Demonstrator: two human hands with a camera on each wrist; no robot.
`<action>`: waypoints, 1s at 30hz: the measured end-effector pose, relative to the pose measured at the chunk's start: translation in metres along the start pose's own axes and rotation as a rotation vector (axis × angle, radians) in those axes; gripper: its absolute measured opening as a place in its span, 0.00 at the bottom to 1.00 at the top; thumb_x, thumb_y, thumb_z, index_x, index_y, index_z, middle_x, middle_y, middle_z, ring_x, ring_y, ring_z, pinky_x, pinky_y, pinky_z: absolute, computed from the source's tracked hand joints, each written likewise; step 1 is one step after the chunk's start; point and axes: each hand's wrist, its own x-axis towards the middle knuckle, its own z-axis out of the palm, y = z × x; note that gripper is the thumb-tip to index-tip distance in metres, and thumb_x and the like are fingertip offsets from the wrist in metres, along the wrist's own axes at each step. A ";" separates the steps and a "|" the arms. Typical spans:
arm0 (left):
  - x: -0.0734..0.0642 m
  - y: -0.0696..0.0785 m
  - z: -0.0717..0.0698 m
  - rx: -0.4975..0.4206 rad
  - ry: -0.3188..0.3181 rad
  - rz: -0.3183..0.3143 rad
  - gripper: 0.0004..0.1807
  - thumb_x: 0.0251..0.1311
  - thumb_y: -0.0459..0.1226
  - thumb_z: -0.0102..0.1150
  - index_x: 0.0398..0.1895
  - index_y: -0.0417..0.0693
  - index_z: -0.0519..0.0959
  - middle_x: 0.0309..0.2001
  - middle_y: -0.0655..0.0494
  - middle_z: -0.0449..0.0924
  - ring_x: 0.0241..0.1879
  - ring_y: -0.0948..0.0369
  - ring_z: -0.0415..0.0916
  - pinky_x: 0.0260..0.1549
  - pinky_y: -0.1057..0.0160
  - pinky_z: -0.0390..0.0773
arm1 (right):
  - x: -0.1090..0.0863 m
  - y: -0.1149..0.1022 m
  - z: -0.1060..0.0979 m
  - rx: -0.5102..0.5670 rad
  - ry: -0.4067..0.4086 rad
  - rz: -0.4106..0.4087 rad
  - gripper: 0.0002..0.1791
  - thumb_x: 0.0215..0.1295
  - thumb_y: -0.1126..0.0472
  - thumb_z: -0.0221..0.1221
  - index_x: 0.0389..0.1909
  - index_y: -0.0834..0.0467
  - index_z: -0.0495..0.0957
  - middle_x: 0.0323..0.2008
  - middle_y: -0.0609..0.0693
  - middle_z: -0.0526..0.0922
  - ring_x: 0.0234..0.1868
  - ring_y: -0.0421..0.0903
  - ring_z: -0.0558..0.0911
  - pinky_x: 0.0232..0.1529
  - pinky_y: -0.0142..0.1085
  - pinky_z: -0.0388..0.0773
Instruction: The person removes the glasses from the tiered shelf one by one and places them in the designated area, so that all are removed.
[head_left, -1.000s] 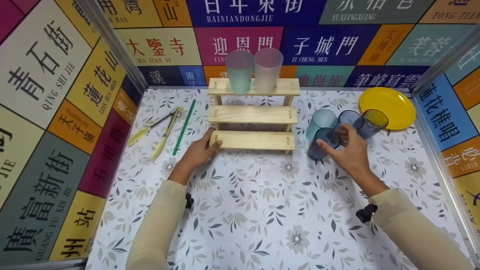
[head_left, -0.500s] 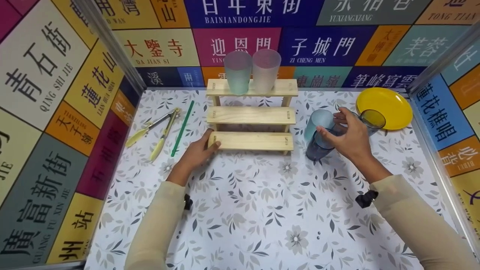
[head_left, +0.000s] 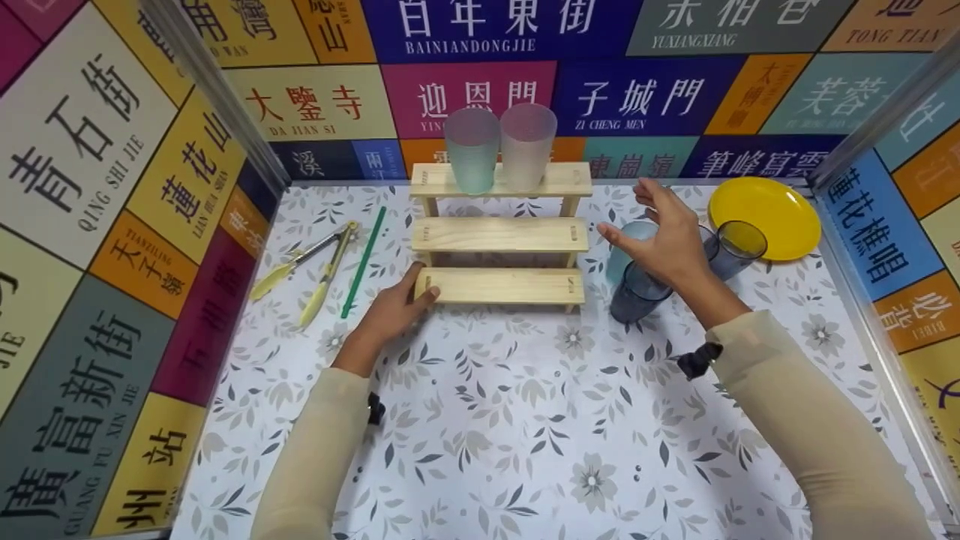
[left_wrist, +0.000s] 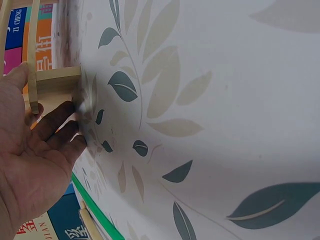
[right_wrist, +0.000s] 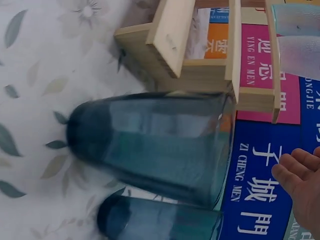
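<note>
- The right hand [head_left: 667, 236] has lifted clear of the front dark-blue cup [head_left: 636, 301] — fingers straight, thumb apart, nothing held.
- To my eye the work sits between grasps: that cup stands upright on the table [head_left: 480, 420], at 4 o'clock from the wooden rack [head_left: 502, 285].
- A second ago, thumb and fingers spanned the cup's rim; now the hand hovers higher, towards the cup's 1 o'clock, partly hiding the light-blue cup [head_left: 620, 253].
- Unchanged: the left hand [head_left: 397, 309] pinches the bottom shelf's end, at the rack's 8 o'clock — and two frosted cups [head_left: 472, 154] keep the top shelf.
</note>
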 end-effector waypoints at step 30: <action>-0.001 -0.002 0.000 0.003 0.006 0.014 0.46 0.81 0.70 0.47 0.93 0.67 0.49 0.81 0.34 0.70 0.74 0.32 0.76 0.74 0.33 0.73 | 0.064 -0.067 0.048 0.011 -0.022 -0.069 0.58 0.63 0.34 0.77 0.85 0.57 0.65 0.79 0.58 0.75 0.79 0.58 0.75 0.78 0.52 0.75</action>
